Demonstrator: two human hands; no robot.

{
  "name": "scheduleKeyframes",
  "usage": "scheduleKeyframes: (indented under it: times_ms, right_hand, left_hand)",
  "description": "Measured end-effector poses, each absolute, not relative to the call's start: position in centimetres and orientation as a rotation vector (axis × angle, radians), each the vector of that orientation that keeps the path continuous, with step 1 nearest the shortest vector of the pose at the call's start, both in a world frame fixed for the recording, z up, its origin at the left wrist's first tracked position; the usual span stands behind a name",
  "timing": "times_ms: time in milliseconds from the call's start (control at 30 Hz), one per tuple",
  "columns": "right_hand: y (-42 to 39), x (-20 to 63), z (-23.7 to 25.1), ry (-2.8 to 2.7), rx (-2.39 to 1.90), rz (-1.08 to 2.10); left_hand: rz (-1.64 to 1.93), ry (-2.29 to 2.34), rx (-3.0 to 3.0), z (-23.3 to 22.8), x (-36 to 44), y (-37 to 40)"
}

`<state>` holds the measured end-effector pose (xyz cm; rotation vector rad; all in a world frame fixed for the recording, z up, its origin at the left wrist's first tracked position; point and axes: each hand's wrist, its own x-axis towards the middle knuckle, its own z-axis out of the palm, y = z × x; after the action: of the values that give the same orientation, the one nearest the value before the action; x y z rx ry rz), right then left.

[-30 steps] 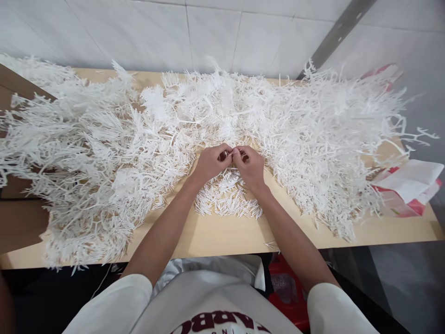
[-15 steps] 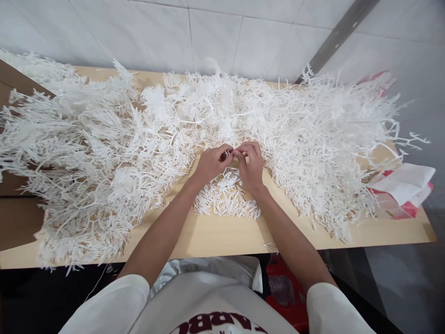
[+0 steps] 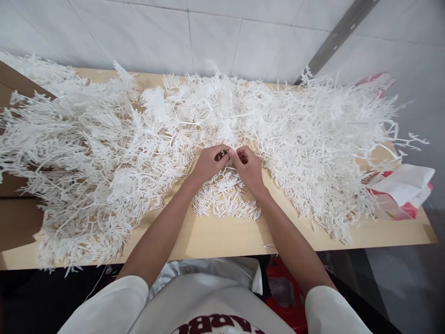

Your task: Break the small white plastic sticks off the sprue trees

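Note:
My left hand (image 3: pixel 211 163) and my right hand (image 3: pixel 249 168) meet at the fingertips over the middle of the table, both closed in a pinch. Bits of white show between the left fingers, but whatever the two hands pinch is too small and covered to make out. Just below them lies a low pile of short white plastic sticks (image 3: pixel 224 202). Large heaps of branching white plastic pieces, like moulding runners, spread to the left (image 3: pixel 104 153) and to the right (image 3: pixel 313 144), joining behind the hands.
The pale wooden table (image 3: pixel 215 239) stands against a tiled wall (image 3: pixel 215 37). A cardboard box (image 3: pixel 17 213) is at the left edge. A white and pink plastic bag (image 3: pixel 403 190) lies at the right end. A metal post (image 3: pixel 333 41) slants up behind.
My right hand's fingers have curled in, and its thumb has come over the pinch point. The left hand has shifted slightly. The heaps look the same.

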<state>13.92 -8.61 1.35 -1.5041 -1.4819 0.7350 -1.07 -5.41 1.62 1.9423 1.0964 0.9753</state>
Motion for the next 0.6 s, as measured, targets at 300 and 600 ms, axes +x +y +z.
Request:
scheduleKeyframes:
  times_ms: [300, 600]
  right_hand:
    - [-8.45, 14.53, 0.71, -1.594, -1.433, 0.668]
    - [-8.56, 14.36, 1.06, -1.642, -1.538, 0.603]
  left_hand:
    - [1.021, 1.044, 2.031, 1.28, -0.85, -5.39]
    - [1.075, 1.068, 2.102, 0.73, -0.98, -5.18]
